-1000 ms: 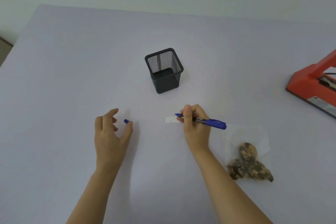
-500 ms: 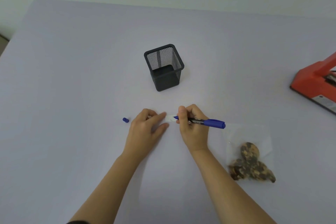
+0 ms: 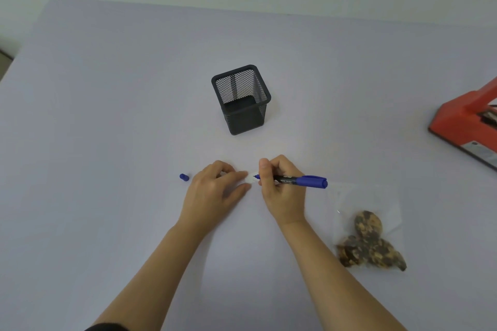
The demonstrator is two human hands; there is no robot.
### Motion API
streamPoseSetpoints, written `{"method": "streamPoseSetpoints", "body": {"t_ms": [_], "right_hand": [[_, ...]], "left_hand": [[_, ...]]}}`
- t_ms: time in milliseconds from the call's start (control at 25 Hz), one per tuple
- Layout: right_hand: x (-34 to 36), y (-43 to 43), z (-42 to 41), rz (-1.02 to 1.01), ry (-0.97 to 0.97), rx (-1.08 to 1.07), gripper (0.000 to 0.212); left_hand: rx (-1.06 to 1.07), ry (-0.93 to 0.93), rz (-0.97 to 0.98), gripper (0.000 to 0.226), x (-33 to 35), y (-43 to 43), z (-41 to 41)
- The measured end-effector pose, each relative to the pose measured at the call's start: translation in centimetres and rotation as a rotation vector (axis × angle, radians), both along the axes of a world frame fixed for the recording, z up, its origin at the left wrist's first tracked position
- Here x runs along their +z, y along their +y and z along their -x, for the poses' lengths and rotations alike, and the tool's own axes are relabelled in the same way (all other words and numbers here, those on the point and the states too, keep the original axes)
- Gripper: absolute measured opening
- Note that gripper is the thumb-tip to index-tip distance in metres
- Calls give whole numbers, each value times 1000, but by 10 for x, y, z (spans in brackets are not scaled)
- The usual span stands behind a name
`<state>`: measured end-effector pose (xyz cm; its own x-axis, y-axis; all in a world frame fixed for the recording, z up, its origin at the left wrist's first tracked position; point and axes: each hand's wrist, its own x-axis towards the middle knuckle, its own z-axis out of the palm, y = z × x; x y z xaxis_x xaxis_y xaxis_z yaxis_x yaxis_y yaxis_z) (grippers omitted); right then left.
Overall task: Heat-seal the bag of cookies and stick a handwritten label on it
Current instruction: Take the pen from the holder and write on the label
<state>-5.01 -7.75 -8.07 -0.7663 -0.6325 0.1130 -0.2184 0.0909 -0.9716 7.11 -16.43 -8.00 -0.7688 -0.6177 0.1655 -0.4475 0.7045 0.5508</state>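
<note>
The left grip (image 3: 215,191), fingers flat, should press the label (image 3: 251,179) so it cannot slide while the right grip (image 3: 282,188), wrapped round the pen (image 3: 301,181), writes slowly; the cookie bag (image 3: 368,234) lies nearby on the table (image 3: 107,142).

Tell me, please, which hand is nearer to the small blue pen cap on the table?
The left. The left hand sits just to the right of the pen cap, not touching it; the right hand is farther right, holding the blue marker.
</note>
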Motion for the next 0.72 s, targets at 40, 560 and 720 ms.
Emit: {"method": "streamPoseSetpoints", "body": {"t_ms": [40,560,720], "right_hand": [[-1,0,0,-5,10,4,31],[-3,2,-2,14,153,-29,42],[-4,-1,-2,-7,152,-2,39]], "left_hand": [[-10,2,33,26,-1,-1,1],[-1,64,-49,31,7,-1,10],[41,67,-81,37,6,2,8]]}}
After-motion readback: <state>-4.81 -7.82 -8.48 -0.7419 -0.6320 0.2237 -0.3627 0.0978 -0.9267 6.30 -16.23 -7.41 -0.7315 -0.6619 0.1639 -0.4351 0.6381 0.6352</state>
